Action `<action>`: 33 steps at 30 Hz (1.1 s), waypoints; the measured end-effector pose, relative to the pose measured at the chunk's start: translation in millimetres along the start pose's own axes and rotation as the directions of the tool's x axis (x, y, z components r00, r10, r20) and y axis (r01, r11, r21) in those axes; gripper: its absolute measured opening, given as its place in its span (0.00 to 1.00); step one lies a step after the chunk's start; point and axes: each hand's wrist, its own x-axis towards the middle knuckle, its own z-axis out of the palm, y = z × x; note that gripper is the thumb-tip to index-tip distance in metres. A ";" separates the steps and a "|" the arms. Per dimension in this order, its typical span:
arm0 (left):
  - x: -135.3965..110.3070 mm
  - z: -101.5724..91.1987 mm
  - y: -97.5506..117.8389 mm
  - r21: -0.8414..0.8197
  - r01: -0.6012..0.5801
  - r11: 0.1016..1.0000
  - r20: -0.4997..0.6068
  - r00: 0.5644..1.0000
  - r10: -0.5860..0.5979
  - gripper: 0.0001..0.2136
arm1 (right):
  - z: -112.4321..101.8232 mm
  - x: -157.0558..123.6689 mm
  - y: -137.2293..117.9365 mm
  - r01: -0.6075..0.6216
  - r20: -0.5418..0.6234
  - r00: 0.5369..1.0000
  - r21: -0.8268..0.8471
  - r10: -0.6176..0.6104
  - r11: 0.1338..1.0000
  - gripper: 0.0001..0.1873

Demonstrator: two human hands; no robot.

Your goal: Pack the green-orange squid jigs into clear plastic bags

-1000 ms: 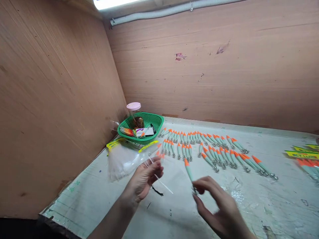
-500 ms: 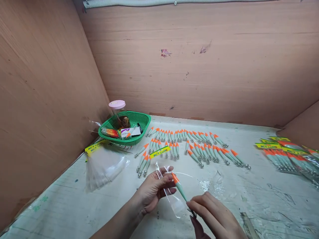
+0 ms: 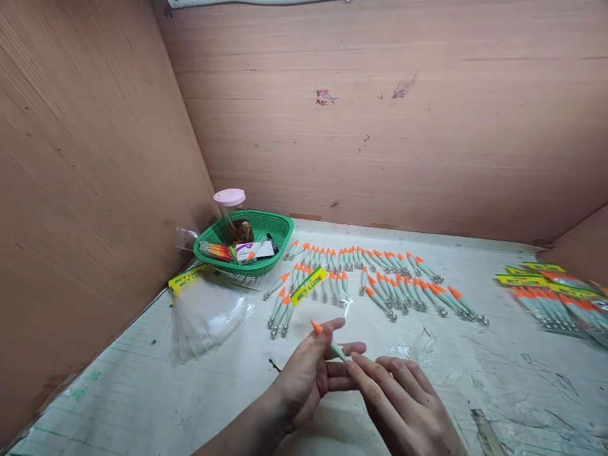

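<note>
A squid jig [image 3: 337, 351] with an orange tip and pale green body lies across the palm side of my left hand [image 3: 308, 370]. The left thumb presses on it near the orange end, while the other fingers spread out beneath. My right hand [image 3: 403, 396] pinches its lower end, and its fingers cover the hooks there. Just beyond the left fingers is a yellow header card [image 3: 308, 286] reading BCT LURE. Clear plastic shows faintly below that card; whether the left fingers touch the bag, I cannot tell.
Rows of matching jigs [image 3: 394, 291] lie across the table. A green basket [image 3: 285, 244] with a pink-lidded jar [image 3: 230, 197] stands back left, beside fanned clear bags [image 3: 209, 320]. Filled packs [image 3: 546, 301] lie at right. Wooden walls [image 3: 370, 126] enclose the back and sides.
The jig has moved up and left, from between both hands onto my left fingers under the thumb. My right hand has followed it. The header card has tilted more steeply.
</note>
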 end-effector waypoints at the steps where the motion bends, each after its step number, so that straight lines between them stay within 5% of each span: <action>1: 0.0 0.0 -1.3 -0.024 -0.006 1.000 0.019 1.000 0.006 0.26 | 2.8 0.2 -0.7 -0.021 -0.026 0.999 0.024 0.022 0.999 0.17; 7: 1.9 0.8 -6.1 -0.182 -0.110 0.977 0.013 0.993 0.114 0.16 | 11.6 13.1 -5.9 -0.080 -0.138 0.984 0.211 0.110 0.974 0.11; 10: 4.1 -0.3 -3.9 -0.274 -0.165 0.947 -0.048 0.986 0.158 0.21 | 12.7 19.6 -8.6 -0.071 -0.121 0.987 0.234 0.102 0.970 0.12; 19: 2.9 -1.1 -6.1 -0.339 -0.133 0.931 0.011 0.989 0.145 0.18 | 20.9 27.3 -13.9 -0.099 -0.167 0.976 0.241 0.142 0.966 0.11; 27: 6.5 -4.3 11.7 -0.374 -0.140 0.917 -0.072 0.990 0.122 0.14 | 3.1 41.5 -12.9 0.037 0.008 0.999 0.245 -0.040 0.969 0.19; 31: 0.8 -9.4 50.4 -0.376 -0.391 0.840 -0.260 0.915 0.309 0.12 | 15.6 53.7 -4.6 -0.128 -0.164 0.958 0.486 0.234 0.865 0.18; 33: -3.7 -13.7 67.1 -0.355 -0.483 0.801 -0.324 0.867 0.379 0.13 | 40.9 61.0 -0.7 -0.269 -0.082 0.926 0.541 0.368 0.797 0.12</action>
